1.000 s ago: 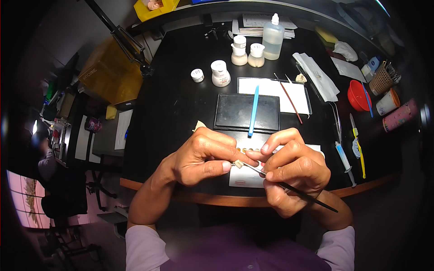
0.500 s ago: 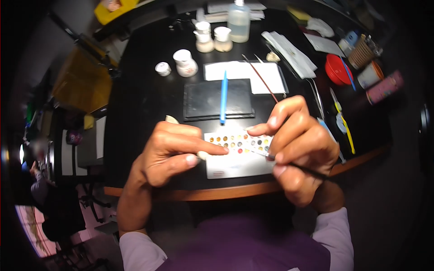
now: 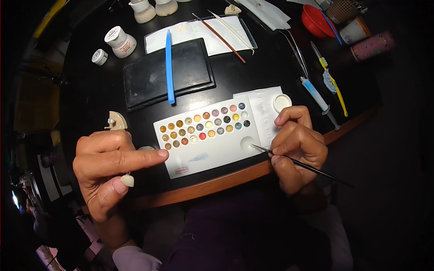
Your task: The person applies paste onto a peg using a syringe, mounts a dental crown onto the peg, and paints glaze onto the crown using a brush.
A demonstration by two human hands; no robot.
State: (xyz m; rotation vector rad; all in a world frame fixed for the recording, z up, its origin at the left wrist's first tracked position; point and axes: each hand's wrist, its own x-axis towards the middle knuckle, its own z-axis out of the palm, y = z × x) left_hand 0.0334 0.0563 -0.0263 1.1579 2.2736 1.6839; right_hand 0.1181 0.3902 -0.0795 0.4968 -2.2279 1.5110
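Observation:
My left hand (image 3: pixel 106 158) is closed on a small ivory tooth crown (image 3: pixel 128 181), which shows at the thumb tip. Its index finger stretches out to the left edge of a white paint palette (image 3: pixel 217 156) with rows of coloured wells. Whether the fingertip touches the palette, I cannot tell. In my right hand (image 3: pixel 298 151) is a fine brush with a black handle (image 3: pixel 312 168), pinched between thumb and fingers. The brush tip points left, at the large round hollow (image 3: pixel 247 144) in the palette's lower right. A blue-grey smear marks the palette's bare lower part.
Behind the palette, a blue stick (image 3: pixel 169 67) lies across a black flat case (image 3: pixel 135 81). A small open pot (image 3: pixel 282 103) stands by my right hand on white paper (image 3: pixel 264 108). A dental model piece (image 3: pixel 118 120), a syringe (image 3: pixel 316 95) and a yellow toothbrush (image 3: pixel 338 95) lie around.
The view has shifted closer to the palette. My left hand has moved left off the palette's wells, and the brush tip has gone from near the coloured wells to the round hollow.

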